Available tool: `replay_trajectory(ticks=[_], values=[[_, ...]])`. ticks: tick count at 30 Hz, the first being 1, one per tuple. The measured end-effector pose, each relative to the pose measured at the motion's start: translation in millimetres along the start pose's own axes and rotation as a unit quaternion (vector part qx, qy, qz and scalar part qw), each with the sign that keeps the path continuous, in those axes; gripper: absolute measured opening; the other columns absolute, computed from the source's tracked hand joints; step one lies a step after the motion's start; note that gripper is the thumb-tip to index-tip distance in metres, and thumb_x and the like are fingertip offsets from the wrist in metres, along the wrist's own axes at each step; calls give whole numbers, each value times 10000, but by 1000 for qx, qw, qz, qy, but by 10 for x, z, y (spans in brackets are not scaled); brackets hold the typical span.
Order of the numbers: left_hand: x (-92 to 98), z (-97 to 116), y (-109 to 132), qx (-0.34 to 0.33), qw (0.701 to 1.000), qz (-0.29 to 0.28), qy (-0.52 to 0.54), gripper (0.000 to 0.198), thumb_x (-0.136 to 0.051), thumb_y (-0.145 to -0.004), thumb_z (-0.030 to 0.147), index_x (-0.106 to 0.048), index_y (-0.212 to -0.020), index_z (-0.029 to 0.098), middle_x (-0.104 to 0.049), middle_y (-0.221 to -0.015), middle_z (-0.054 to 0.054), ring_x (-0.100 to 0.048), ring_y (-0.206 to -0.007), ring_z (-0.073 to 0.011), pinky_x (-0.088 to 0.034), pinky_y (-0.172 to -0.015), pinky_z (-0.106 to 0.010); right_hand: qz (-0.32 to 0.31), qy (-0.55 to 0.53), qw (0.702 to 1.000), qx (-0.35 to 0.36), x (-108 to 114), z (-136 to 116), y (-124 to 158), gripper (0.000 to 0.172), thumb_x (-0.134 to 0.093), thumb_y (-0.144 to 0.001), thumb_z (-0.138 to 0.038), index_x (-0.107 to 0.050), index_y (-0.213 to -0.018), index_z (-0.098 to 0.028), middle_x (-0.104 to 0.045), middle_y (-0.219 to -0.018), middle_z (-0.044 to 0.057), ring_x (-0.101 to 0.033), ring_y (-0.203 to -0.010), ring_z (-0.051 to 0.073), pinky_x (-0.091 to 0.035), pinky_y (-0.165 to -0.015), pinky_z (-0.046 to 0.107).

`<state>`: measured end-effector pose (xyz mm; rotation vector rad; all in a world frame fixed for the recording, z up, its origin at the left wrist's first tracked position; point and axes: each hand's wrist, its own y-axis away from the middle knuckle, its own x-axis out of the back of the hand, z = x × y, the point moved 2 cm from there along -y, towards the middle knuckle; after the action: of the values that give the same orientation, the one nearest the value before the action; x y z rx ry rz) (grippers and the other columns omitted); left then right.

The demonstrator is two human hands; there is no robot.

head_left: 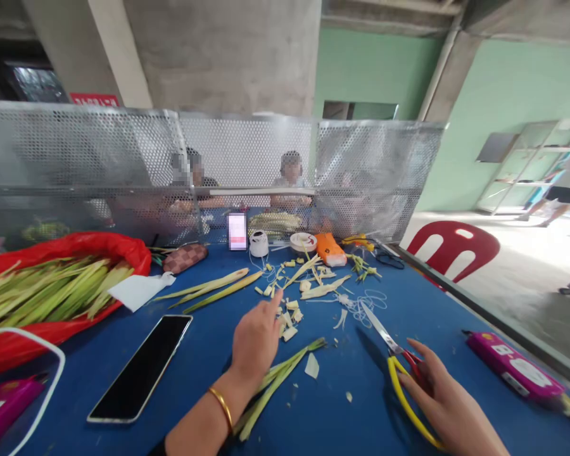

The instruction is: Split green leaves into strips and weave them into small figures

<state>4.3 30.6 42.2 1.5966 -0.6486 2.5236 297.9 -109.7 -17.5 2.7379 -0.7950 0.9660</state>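
Observation:
My left hand (pixel 255 339), a gold bangle on its wrist, reaches forward over the blue table (pixel 342 418) with the index finger stretched toward small cut leaf pieces (pixel 289 313); the other fingers are curled and nothing shows in it. Under its wrist lies a bundle of green leaf strips (pixel 275 380). My right hand (pixel 444 402) rests on the yellow-and-red handles of scissors (pixel 399 361), whose open blades point away to the left. Long pale leaf strips (pixel 213 288) lie beyond the left hand.
A black phone (pixel 140 367) lies at left. A red bag of green leaves (pixel 52 288) fills the far left. Pink cases sit at the right (pixel 513 364) and the lower left (pixel 4 405). Thread spool (pixel 259 244), orange tool (pixel 330 249), perforated metal screen (pixel 247 171) with people behind, red chair (pixel 456 247).

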Motion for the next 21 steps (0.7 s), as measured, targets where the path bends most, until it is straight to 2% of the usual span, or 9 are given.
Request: replay_trajectory(ticks=[3, 6, 9, 11, 13, 14, 16, 19, 21], values=[[-113, 130, 82, -66, 994, -82, 36, 177, -522, -855, 235, -693, -898, 258, -671, -955, -39, -599, -936, -201, -387, -811, -288, 30, 151, 988, 27, 50, 145, -189, 553, -463, -827, -525, -452, -1284, -213, -727, -935, 123, -695, -855, 354, -510, -704, 431], [-274, 187, 145, -51, 989, -133, 49, 73, -606, -771, 231, -673, -799, 232, -667, -896, -35, -606, -896, -219, -399, -766, -303, 43, 221, 971, 84, -13, 112, -325, 435, -393, -879, -411, -496, -1233, -181, -696, -1081, 171, -682, -944, 337, -504, -756, 421], [-316, 218, 172, -54, 989, -128, 49, 128, -538, -757, 126, -628, -767, 217, -653, -899, -35, -596, -864, -205, -388, -733, -297, 15, 292, 948, 124, -100, -52, -414, 387, -396, -869, -257, -538, -1209, -137, -687, -1065, 187, -685, -921, 319, -496, -742, 399], [-237, 248, 160, -31, 988, -122, 90, 137, -513, -752, 103, -593, -745, 214, -653, -845, -27, -595, -817, -191, -380, -706, -288, -9, 348, 927, 141, -126, -218, -449, 352, -438, -835, -182, -598, -1143, -124, -702, -950, 181, -688, -858, 322, -486, -712, 387], [-75, 294, 109, 8, 974, -109, 199, 110, -501, -781, 137, -557, -733, 219, -649, -754, -11, -594, -741, -173, -385, -674, -276, -28, 396, 905, 153, -127, -454, -466, 275, -499, -779, -122, -675, -990, -125, -704, -864, 188, -676, -818, 339, -474, -700, 393], [22, 325, 70, 16, 949, -111, 294, 98, -492, -809, 174, -546, -740, 218, -652, -737, -6, -592, -702, -159, -399, -658, -266, -32, 405, 900, 158, -129, -607, -469, 236, -517, -747, -86, -697, -894, -125, -704, -864, 201, -669, -829, 351, -469, -712, 400], [200, 353, -23, 80, 854, -122, 499, 51, -558, -798, 255, -543, -788, 208, -664, -728, -8, -597, -642, -142, -438, -638, -256, -56, 331, 918, 211, -177, -992, -463, 196, -541, -739, -84, -703, -831, -143, -708, -910, 197, -661, -875, 345, -461, -766, 406], [337, 285, -150, 170, 691, -64, 699, 318, -701, -700, 317, -595, -974, 198, -677, -827, -14, -620, -672, -128, -478, -637, -241, -160, -9, 942, 295, -414, -1599, -448, 229, -473, -894, -306, -681, -904, -212, -715, -953, 87, -651, -911, 246, -464, -802, 342], [294, 174, -190, 212, 649, -6, 731, 387, -768, -626, 284, -615, -966, 179, -681, -820, -18, -618, -650, -118, -488, -622, -230, -234, -194, 924, 232, -684, -1833, -453, 364, -477, -884, -503, -656, -859, -187, -695, -783, 51, -650, -762, 203, -475, -679, 295]])
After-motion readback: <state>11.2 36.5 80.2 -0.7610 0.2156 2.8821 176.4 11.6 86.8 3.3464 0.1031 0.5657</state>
